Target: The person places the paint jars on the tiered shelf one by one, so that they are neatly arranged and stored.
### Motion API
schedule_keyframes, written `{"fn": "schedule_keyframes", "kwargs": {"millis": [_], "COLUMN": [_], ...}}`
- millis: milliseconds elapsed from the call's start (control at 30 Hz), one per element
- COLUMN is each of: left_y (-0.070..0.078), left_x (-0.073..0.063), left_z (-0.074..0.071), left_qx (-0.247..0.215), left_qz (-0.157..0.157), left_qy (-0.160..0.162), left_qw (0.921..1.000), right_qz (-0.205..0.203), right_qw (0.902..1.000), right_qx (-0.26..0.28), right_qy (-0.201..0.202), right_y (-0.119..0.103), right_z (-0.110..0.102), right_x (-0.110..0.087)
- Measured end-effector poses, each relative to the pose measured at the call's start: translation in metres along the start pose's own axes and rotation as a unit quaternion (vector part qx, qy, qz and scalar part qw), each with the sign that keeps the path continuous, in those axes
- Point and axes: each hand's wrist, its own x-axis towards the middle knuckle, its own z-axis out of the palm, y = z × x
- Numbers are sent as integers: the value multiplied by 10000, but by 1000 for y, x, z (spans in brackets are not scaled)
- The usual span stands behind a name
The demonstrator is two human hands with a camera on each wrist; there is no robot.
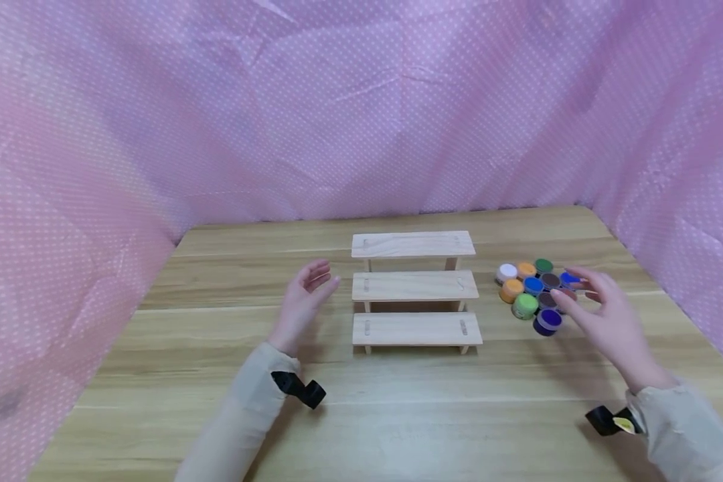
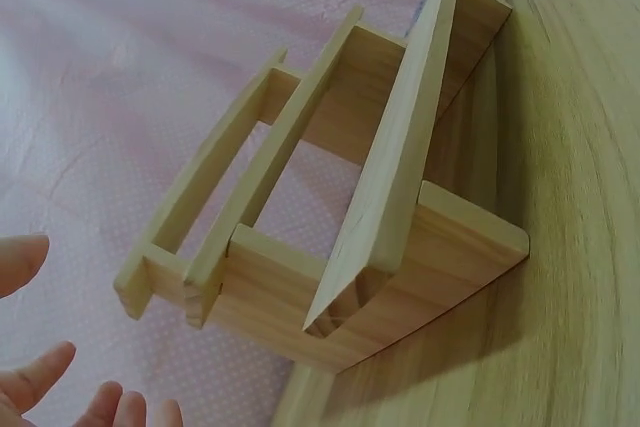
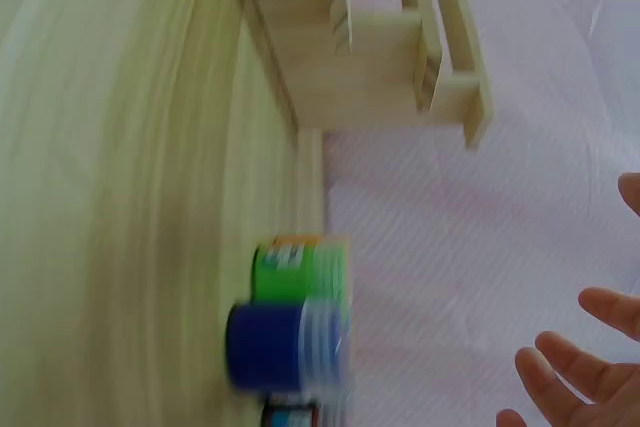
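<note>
Surface: tabletop (image 1: pixel 434 415) in pale wood grain, streaks running crosswise, a bright sheen toward the near edge. Soft shadows lie below the right hand (image 1: pixel 611 331).

Room: pink cloth (image 1: pixel 361 120) with white dots hangs behind and down both sides of the table, creased, with slanting folds; paler patches at left.

Centre of table: three-tier wooden stand (image 1: pixel 414 286), bare plank steps rising toward the back, upright on its side panels.

Right of stand, well apart from it: small paint pots packed close together, upright. White pot (image 1: pixel 507 273) at the left; lime-green pot (image 1: pixel 525 306) nearer; dark blue pot (image 1: pixel 547 322) nearest. Browns, oranges, blues and a dark green fill the rest.

Right hand: beside the pots' right edge, thumb and fingers apart, nothing gripped; right wrist view shows a gap to the pots.

Left hand (image 1: pixel 304 301): left of the stand, clear of it, fingers loosely bent, thumb apart, holding nothing. Light sleeves (image 1: pixel 241 415) on both arms.
</note>
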Motion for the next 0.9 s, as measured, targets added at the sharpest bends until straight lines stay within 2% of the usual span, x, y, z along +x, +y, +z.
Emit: {"fn": "schedule_keyframes", "kwargs": {"millis": [100, 200, 367, 600, 733, 900], "left_y": [-3, -5, -11, -14, -17, -21], "left_x": [2, 3, 5, 4, 4, 5], "left_z": [5, 9, 15, 19, 20, 22], "left_qx": [-103, -139, -215, -445, -723, -917], "left_qz": [-13, -63, -280, -434, -593, -867], "left_qy": [-90, -172, -252, -442, -537, -537], "left_qw": [9999, 9997, 9991, 9971, 9942, 9906], "right_qz": [175, 161, -9, -176, -52, 341], "right_qw": [9998, 9996, 9975, 9941, 9889, 9759], "right_qx": [-32, -35, -77, -139, -300, -486], "right_qy": [-115, -249, -709, -1057, -1454, -2101], "right_y": [13, 23, 36, 49, 52, 54], "right_z": [-6, -9, -10, -9, -8, -4], "right_x": [-2, -3, -3, -3, 0, 3]}}
